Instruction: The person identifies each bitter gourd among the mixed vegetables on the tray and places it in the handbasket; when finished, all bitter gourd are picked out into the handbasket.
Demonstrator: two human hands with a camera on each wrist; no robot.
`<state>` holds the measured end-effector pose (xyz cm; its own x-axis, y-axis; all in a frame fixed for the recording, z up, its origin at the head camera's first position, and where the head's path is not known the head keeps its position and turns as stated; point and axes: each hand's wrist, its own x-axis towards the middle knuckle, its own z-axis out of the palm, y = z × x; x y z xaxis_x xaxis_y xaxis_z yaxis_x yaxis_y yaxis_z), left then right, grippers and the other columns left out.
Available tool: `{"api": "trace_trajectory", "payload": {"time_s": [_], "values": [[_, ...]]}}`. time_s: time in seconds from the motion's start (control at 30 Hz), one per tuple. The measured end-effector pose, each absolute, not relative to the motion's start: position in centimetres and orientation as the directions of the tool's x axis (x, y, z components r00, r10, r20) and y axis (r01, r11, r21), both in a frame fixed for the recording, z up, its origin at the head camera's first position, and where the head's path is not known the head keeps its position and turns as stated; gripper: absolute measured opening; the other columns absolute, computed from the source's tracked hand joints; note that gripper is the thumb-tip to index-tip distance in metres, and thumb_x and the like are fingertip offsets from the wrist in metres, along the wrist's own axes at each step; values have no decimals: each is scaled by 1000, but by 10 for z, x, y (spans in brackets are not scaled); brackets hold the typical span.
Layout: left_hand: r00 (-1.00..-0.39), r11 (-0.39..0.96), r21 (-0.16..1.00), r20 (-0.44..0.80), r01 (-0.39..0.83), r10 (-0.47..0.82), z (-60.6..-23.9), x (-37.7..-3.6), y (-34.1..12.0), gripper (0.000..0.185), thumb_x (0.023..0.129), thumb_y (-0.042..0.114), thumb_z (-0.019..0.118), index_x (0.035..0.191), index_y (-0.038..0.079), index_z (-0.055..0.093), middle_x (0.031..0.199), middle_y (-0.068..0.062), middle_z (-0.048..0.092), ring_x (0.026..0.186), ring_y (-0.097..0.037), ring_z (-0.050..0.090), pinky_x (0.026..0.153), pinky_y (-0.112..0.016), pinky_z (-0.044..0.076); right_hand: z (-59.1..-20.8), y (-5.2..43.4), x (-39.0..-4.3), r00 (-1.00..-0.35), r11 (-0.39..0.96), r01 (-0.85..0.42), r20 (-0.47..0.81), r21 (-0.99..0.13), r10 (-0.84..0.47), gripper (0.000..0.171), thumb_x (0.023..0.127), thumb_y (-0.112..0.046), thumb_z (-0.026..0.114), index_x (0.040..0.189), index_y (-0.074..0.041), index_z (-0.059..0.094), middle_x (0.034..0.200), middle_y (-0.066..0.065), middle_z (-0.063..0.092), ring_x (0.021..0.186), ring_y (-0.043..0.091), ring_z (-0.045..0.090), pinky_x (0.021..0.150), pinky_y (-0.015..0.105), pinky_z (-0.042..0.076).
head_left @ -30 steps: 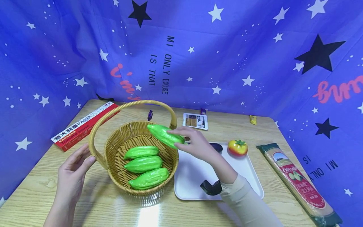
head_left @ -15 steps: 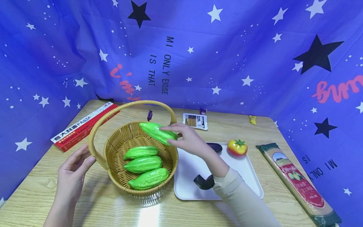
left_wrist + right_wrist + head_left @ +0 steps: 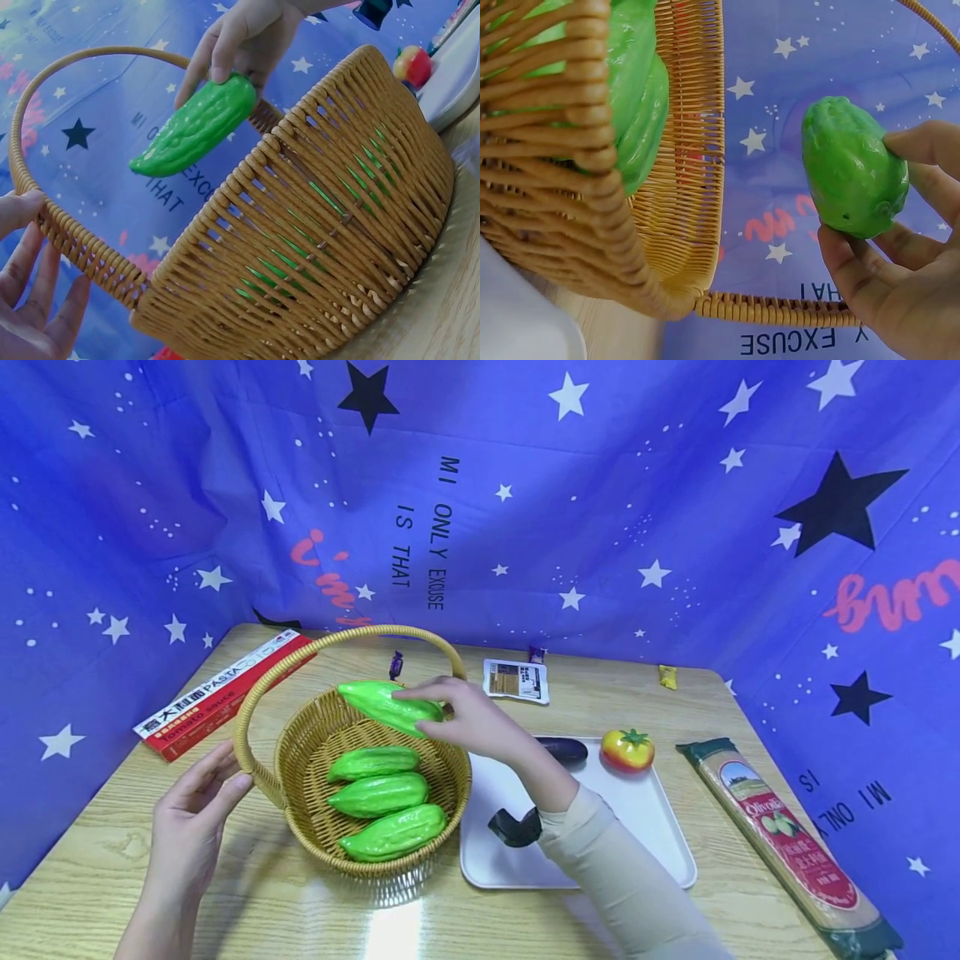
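Note:
My right hand (image 3: 468, 722) grips a green bitter melon (image 3: 371, 702) by its blunt end. The melon is held over the far part of the round wicker basket (image 3: 302, 768), its pointed end facing left. In the right wrist view, thumb and fingers lie around this melon (image 3: 855, 169), apart from the basket wall. Three more bitter melons (image 3: 378, 795) lie side by side inside the basket. My left hand (image 3: 191, 818) is at the left foot of the arched basket handle (image 3: 242, 727); the left wrist view has its thumb on the handle and its fingers on the other side.
A white tray (image 3: 577, 872) right of the basket carries an eggplant (image 3: 564, 750) and a tomato (image 3: 627, 751). A red pasta box (image 3: 225, 693) lies left, a spaghetti pack (image 3: 787, 843) right. A flat white packet (image 3: 516, 681) and small wrapped candies (image 3: 667, 677) lie behind.
My right hand has carried the bitter melon leftward, from the basket's right rim to above its far inside. The left hand, the basket and the melons in it stay put.

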<state>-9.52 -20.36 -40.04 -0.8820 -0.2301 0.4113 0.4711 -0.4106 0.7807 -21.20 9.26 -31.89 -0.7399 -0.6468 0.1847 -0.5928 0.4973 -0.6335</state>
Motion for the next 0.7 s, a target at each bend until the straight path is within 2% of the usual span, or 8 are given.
{"api": "trace_trajectory", "payload": {"time_s": [0.07, 0.1, 0.2, 0.33, 0.5, 0.7], "values": [[-884, -405, 786, 406, 467, -231, -400, -95, -203, 44, 87, -23, 43, 127, -8, 52, 111, -5, 70, 103, -11, 65, 90, -18, 53, -318, 90, -213, -738, 499, -595, 182, -630, -650, 40, 87, -17, 63, 127, -23, 60, 129, 3, 60, 91, 14, 52, 65, 24, 49], [-885, -402, 789, 403, 464, -232, -400, -95, -203, 44, 87, -23, 44, 127, -8, 52, 111, -5, 70, 103, -11, 65, 90, -18, 53, -317, 89, -214, -737, 498, -597, 183, -629, -651, 40, 87, -17, 63, 127, -23, 60, 129, 3, 60, 87, 15, 53, 62, 23, 48], [-889, -392, 799, 393, 456, -235, -400, -95, -203, 44, 87, -23, 44, 127, -8, 52, 111, -5, 70, 103, -11, 65, 90, -18, 53, -316, 86, -215, -738, 509, -595, 173, -621, -652, 41, 87, -16, 63, 127, -23, 60, 128, 4, 60, 66, 13, 50, 51, 18, 42], [-888, -399, 794, 395, 458, -234, -400, -95, -203, 44, 87, -23, 44, 128, -8, 52, 110, -5, 70, 103, -11, 65, 90, -18, 53, -314, 82, -217, -755, 524, -558, 131, -643, -643, 42, 88, -16, 61, 128, -26, 59, 132, 1, 58, 44, 8, 34, 41, 17, 35], [-883, -419, 777, 411, 470, -228, -401, -95, -204, 44, 87, -23, 43, 127, -8, 52, 111, -6, 70, 103, -11, 65, 90, -19, 53, -309, 77, -218, -776, 538, -505, 83, -675, -625, 42, 89, -17, 61, 128, -31, 58, 135, 0, 56, 41, 7, 28, 40, 18, 33], [-884, -417, 780, 407, 467, -230, -401, -96, -204, 44, 87, -23, 43, 127, -8, 52, 111, -6, 70, 103, -12, 65, 90, -19, 53, -308, 71, -224, -761, 554, -533, 76, -640, -644, 42, 89, -16, 62, 129, -29, 57, 138, 4, 54, 42, 7, 31, 42, 17, 34]]}}
